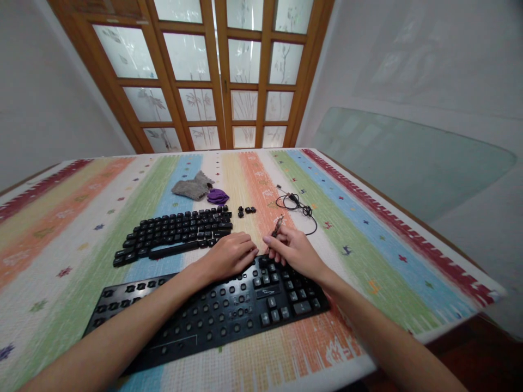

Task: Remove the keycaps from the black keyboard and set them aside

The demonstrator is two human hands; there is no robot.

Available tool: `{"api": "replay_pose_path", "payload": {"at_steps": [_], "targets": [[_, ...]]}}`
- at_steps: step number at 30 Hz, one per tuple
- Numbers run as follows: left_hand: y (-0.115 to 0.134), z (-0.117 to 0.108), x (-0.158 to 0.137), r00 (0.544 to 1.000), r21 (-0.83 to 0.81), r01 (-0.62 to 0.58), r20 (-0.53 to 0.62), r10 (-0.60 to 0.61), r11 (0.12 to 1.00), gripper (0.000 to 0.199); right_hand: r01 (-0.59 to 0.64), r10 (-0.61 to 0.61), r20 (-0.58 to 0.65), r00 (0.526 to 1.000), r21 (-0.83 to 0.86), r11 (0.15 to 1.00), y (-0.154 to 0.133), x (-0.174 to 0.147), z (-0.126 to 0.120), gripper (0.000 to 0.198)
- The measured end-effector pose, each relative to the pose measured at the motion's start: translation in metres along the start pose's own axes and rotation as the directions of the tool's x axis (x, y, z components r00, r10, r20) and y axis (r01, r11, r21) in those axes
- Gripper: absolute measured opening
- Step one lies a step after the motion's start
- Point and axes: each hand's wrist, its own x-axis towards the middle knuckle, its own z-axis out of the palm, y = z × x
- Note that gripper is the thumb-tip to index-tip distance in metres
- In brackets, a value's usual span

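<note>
A black keyboard (212, 313) lies across the table in front of me, with most keycaps off its left and middle parts. Caps remain on its right side. My left hand (232, 253) rests at the keyboard's top edge, fingers curled over it. Just to its right, my right hand (292, 247) pinches a slim, dark brownish tool (278, 224) pointing up and away; its exact kind is unclear. The right fingers are low over the keyboard's upper right keys. Behind my left hand, the removed keycaps (175, 231) lie laid out in rows, the long spacebar (174, 250) in front.
Several loose keycaps (247, 210) sit beyond my hands. A grey cloth (192, 187) and a purple cloth (218, 196) lie farther back. A coiled black cable (300, 206) is at the right. The striped tablecloth (368, 261) covers the table; beyond stand glazed wooden doors (223, 87).
</note>
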Motion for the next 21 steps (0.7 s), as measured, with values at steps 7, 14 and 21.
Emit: {"api": "replay_pose_path", "payload": {"at_steps": [7, 14, 21], "targets": [[0.005, -0.008, -0.002, 1.000, -0.123, 0.003, -0.028, -0.006, 0.992, 0.028, 0.031, -0.032, 0.018, 0.999, 0.054, 0.998, -0.003, -0.001, -0.007, 0.035], [0.006, -0.011, -0.005, 1.000, -0.244, 0.013, -0.013, -0.017, 0.970, 0.045, 0.050, -0.051, 0.006, 0.999, 0.102, 0.994, -0.003, -0.002, -0.006, 0.036], [0.005, -0.012, -0.003, 0.994, -0.418, 0.084, -0.034, -0.108, 0.905, 0.039, 0.067, -0.070, 0.026, 0.997, 0.106, 0.992, -0.001, -0.004, -0.008, 0.033]]}}
